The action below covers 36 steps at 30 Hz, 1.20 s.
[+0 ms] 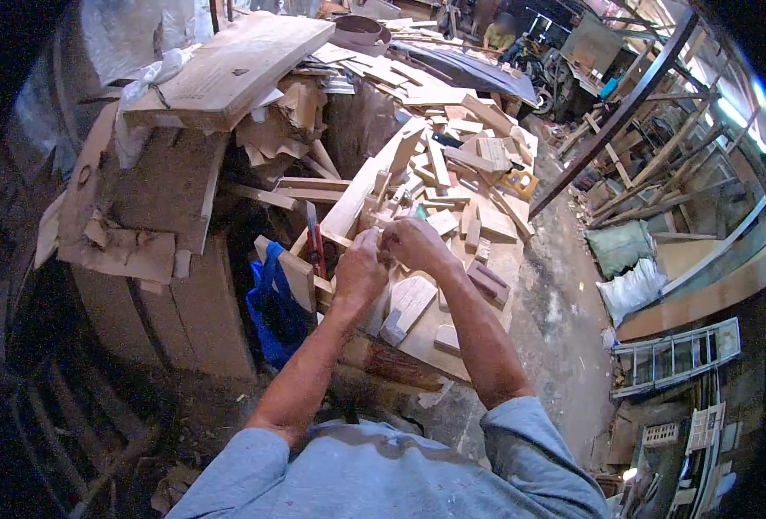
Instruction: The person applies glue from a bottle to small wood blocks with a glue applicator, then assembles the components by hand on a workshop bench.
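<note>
Over the near end of the cluttered workbench (417,342), my left hand (361,270) and my right hand (413,242) meet, both with fingers closed. Whatever lies between their fingertips is hidden by the hands, and I cannot make it out. A long pale board (357,199) runs away from me just beyond my left hand. Close below my right hand lies a thick wood block (409,304). Left of my left hand, a red and dark tool (315,245) stands in a wooden compartment at the bench side.
Several wood offcuts (478,216) cover the bench. A blue cloth bag (275,311) hangs at its left edge. A thick slab (236,65) rests on a stack to the left. Sacks (632,290) and a ladder-like frame (677,356) lie right of the walkway. A person (498,36) is far back.
</note>
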Motion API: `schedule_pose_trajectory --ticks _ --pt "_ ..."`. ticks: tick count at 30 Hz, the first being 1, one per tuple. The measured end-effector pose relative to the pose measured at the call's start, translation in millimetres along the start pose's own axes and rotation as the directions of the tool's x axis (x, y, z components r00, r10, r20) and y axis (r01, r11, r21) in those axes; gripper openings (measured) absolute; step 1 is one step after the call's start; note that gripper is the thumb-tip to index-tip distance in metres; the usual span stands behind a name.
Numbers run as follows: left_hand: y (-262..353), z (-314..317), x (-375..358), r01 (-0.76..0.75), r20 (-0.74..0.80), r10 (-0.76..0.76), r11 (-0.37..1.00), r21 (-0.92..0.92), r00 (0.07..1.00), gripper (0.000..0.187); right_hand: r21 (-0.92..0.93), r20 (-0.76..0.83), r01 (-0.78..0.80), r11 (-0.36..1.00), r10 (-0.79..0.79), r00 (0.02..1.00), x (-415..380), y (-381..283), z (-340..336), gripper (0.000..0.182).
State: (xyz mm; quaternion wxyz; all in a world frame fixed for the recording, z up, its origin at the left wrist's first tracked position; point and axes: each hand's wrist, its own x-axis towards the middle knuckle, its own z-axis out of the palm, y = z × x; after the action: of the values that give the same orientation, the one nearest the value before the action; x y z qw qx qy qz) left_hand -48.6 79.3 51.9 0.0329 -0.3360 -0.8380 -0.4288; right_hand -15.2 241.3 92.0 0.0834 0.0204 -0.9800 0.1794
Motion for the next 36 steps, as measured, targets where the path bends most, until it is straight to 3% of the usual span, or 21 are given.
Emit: schedule_pose_trajectory --ticks 3,6,9,12,15,18,19,22,26,27,29,31,32,34,36 --pt "3.8 -7.0 1.7 0.021 0.040 -0.021 1.000 0.002 0.999 0.048 0.083 -0.193 -0.041 0.996 0.056 0.980 -3.7 -2.9 -1.2 0.015" --pt "6.6 -8.6 0.4 0.041 0.037 -0.041 0.999 0.005 0.998 0.050 0.046 -0.255 -0.141 0.989 0.148 0.956 -5.1 -8.1 3.4 0.017" --pt "6.2 -8.0 0.4 0.043 0.030 -0.043 0.999 0.003 0.999 0.051 0.037 -0.064 -0.116 0.993 0.118 0.991 -6.0 -12.9 1.0 0.021" --pt "7.1 -7.2 2.9 0.061 0.020 -0.061 0.998 -0.015 0.998 0.052 0.152 -0.181 -0.080 0.985 0.107 0.978 -4.8 -15.5 -9.0 0.024" --pt "4.5 -3.0 1.1 0.053 0.004 -0.053 0.999 0.006 0.999 0.051 0.158 -0.017 -0.129 0.979 0.134 0.991 -5.9 -18.1 -6.8 0.022" --pt "5.3 -1.9 4.7 0.053 0.014 -0.054 0.999 0.006 0.998 0.048 0.063 -0.164 -0.047 0.997 0.057 0.985 -10.4 -15.2 -7.9 0.020" --pt "9.6 -7.9 4.2 0.057 0.043 -0.057 0.998 0.007 0.997 0.046 0.144 -0.227 -0.068 0.987 0.100 0.969 -10.6 -13.4 -3.6 0.019" --pt "15.3 -14.4 3.8 0.073 0.070 -0.072 0.997 -0.016 0.995 0.050 0.123 -0.106 -0.096 0.988 0.109 0.988 -10.1 -18.0 -6.8 0.018" --pt "9.7 -13.0 11.8 0.074 0.122 -0.071 0.997 -0.019 0.990 0.056 0.141 -0.259 -0.018 0.990 0.054 0.964 -17.0 -7.9 -4.6 0.023" --pt "8.9 -12.4 11.7 0.068 0.117 -0.068 0.998 -0.003 0.991 0.056 0.056 -0.107 -0.064 0.996 0.070 0.992 -19.6 -10.7 -10.3 0.021" --pt "10.7 -14.7 13.7 0.095 0.169 -0.086 0.994 -0.044 0.982 0.059 0.198 -0.224 -0.042 0.979 0.087 0.971 -26.7 -8.1 -13.4 0.021" --pt "22.1 -21.3 9.4 0.053 0.141 -0.049 0.998 -0.022 0.989 0.060 0.368 -0.313 -0.044 0.929 0.168 0.935 -29.8 -4.5 -20.6 0.025" --pt "24.7 -21.8 5.2 0.037 0.127 -0.035 0.999 -0.010 0.991 0.061 0.409 -0.380 0.033 0.912 0.137 0.915 -41.1 3.4 -29.1 0.026" --pt "17.2 -15.0 -2.5 -0.076 -0.043 0.074 0.995 -0.058 0.996 0.060 0.491 -0.344 -0.089 0.867 0.286 0.894 -72.2 13.4 -49.1 0.025" --pt "15.1 -16.8 -13.8 -0.157 -0.164 0.149 0.987 -0.036 0.975 0.057 0.426 -0.419 -0.040 0.904 0.237 0.876 -115.3 32.6 -55.4 0.025"
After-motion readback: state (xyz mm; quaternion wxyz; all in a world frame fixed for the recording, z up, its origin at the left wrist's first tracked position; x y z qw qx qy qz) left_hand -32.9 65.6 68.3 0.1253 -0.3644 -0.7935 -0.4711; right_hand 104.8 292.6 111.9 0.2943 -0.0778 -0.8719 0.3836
